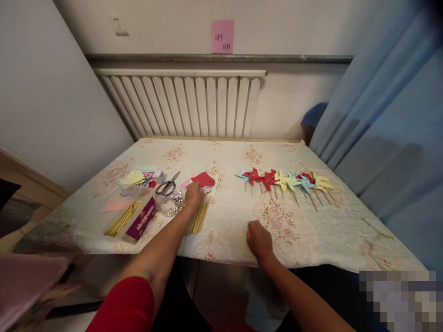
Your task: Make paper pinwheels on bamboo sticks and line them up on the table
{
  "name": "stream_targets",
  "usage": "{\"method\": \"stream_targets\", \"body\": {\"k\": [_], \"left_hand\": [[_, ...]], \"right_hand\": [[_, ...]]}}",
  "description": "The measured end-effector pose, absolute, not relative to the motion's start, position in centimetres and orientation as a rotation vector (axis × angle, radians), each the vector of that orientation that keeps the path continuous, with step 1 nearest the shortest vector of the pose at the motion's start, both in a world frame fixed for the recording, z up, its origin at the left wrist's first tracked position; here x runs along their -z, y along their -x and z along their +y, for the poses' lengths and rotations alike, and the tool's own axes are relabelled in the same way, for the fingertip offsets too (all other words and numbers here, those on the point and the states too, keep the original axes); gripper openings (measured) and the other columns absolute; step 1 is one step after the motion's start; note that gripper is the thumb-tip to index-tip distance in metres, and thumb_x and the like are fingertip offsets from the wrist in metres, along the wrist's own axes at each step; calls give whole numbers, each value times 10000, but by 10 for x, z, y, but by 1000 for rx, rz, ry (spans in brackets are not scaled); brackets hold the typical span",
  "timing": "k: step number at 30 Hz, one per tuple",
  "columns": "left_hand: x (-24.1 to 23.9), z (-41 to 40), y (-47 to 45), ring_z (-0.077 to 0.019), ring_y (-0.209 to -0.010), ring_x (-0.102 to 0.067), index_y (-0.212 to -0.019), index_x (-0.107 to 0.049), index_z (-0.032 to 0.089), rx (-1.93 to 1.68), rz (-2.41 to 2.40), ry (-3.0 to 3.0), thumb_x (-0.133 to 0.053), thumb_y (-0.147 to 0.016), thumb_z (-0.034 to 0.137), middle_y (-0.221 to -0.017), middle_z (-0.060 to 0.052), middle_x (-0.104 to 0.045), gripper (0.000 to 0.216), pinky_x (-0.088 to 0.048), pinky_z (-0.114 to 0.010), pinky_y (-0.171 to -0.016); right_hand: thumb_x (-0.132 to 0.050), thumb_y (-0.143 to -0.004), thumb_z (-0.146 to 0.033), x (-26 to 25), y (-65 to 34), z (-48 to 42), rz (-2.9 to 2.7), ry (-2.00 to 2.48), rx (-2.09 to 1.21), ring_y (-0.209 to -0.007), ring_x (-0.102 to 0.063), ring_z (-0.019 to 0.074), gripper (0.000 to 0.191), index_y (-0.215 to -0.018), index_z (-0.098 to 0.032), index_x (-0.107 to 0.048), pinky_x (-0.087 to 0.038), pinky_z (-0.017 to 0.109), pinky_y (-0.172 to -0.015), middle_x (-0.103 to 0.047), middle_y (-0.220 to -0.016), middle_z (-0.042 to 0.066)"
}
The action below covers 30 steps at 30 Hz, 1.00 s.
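Note:
My left hand (193, 194) reaches forward onto a small pile of cut paper pieces, with a red paper piece (203, 179) on top; its fingers are curled on the pile's near edge, gripping the red piece. Just below that hand lies a bundle of thin wooden sticks (199, 217). My right hand (259, 240) rests on the flowered tablecloth (277, 216) near the front edge, fingers curled under, nothing visible in it. A row of finished paper pinwheels (285, 180) on sticks, red, yellow and blue, lies to the right.
Scissors (168, 185) lie beside a clear plastic bag (171, 204). Left of them are a purple packet (141, 224), more sticks (122, 218), a pink paper (116, 205) and mixed coloured papers (136, 178). A radiator (183, 103) stands behind the table, a blue curtain (384, 138) at right.

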<state>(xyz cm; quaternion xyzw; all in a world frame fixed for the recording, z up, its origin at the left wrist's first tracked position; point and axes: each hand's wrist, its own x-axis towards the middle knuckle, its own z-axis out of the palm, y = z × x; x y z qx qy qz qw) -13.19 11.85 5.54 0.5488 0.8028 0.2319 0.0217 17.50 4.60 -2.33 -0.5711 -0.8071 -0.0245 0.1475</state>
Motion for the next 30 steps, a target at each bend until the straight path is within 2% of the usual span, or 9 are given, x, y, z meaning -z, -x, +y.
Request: {"method": "stream_targets", "body": {"k": [7,12,17,22,30], "left_hand": [[-57,149,130,-257,-1052,-506,-919,-622,95,-590,2418,-1858,-483,-854,116,-1037,-150,-626,155,-380,-339,-889],[-58,161,130,-242,-984,-531,-875,-613,36,-470,2381,-1916,-516,-825,68,-931,-145,-628,114,-395,-323,-859],[-57,165,132,-258,-945,-568,-849,-621,27,-350,2398,-1914,-484,-812,37,-878,-159,-632,142,-410,-333,-814],[-56,163,132,-259,-986,-574,-897,-623,37,-278,2429,-1916,-482,-829,54,-956,-169,-640,157,-405,-338,-831],[-48,168,134,-303,-1070,-563,-1010,-643,103,-191,2482,-1912,-521,-843,183,-1087,-179,-651,222,-415,-395,-903]], "right_hand": [[-490,-876,-150,25,-174,47,-2306,1636,66,-679,-523,151,81,-852,-192,-556,-261,300,-589,-582,-844,39],[-482,-880,-142,23,-173,47,-2312,1644,48,-680,-522,152,99,-838,-191,-556,-268,298,-593,-583,-830,42],[-478,-878,-132,22,-173,48,-2315,1653,29,-692,-530,154,106,-834,-194,-552,-275,298,-598,-589,-835,40],[-492,-874,-143,23,-173,48,-2321,1663,25,-700,-540,156,86,-847,-197,-553,-278,306,-599,-592,-850,40],[-478,-895,-162,18,-172,47,-2343,1706,33,-726,-557,158,85,-851,-200,-540,-273,305,-597,-591,-866,30]]}}
